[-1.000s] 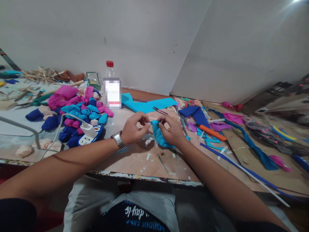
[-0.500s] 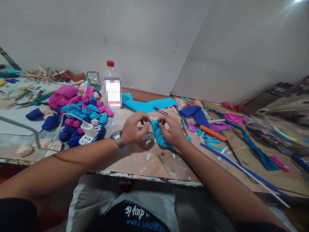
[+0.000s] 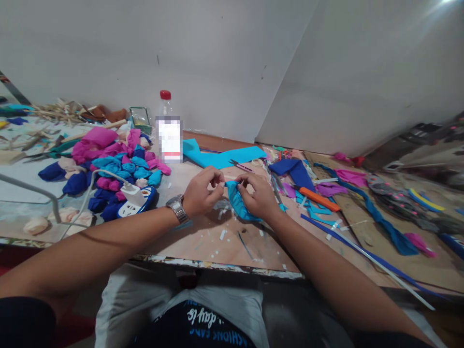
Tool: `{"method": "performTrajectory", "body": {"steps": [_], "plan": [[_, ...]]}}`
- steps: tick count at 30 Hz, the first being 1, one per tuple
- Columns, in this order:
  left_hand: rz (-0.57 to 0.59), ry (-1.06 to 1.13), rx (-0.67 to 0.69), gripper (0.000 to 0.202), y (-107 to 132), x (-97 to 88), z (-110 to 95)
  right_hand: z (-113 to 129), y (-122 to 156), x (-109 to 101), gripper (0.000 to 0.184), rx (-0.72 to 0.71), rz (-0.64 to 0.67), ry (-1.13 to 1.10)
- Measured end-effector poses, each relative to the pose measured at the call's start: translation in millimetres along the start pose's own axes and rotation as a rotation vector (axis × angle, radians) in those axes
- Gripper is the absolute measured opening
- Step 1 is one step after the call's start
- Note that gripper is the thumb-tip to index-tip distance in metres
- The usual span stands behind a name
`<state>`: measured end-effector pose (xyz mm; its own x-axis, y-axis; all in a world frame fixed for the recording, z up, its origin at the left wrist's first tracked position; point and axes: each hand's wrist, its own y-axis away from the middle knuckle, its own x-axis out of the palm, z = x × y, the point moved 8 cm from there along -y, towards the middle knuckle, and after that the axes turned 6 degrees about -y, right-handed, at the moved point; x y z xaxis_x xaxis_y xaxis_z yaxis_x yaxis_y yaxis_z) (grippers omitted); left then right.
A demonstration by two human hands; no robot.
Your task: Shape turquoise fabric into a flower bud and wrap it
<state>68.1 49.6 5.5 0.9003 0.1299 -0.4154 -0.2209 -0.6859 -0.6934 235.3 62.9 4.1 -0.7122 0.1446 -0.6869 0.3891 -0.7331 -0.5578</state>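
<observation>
Change is slight. Left hand (image 3: 201,192) sits a touch higher than a second ago, and the silver metal wristwatch (image 3: 177,208) on its wrist rides up with it. Upper corner of the crumpled turquoise fabric piece (image 3: 237,203) now reaches a shade closer to the left fingertips (image 3: 219,186), narrowing the gap between the two pinches. Right hand (image 3: 258,195) curls its forefinger marginally higher over the fabric's top edge. Bunch below the right palm looks drawn in a little tighter. Anything finer is too small to tell.
</observation>
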Motion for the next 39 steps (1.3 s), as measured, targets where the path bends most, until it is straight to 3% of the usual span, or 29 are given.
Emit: {"method": "performTrajectory", "body": {"steps": [39], "plan": [[0.008,-0.089,0.039,0.002,0.9,0.3,-4.6,0.3,1.4,3.4,0.012,-0.004,0.026,-0.008]]}}
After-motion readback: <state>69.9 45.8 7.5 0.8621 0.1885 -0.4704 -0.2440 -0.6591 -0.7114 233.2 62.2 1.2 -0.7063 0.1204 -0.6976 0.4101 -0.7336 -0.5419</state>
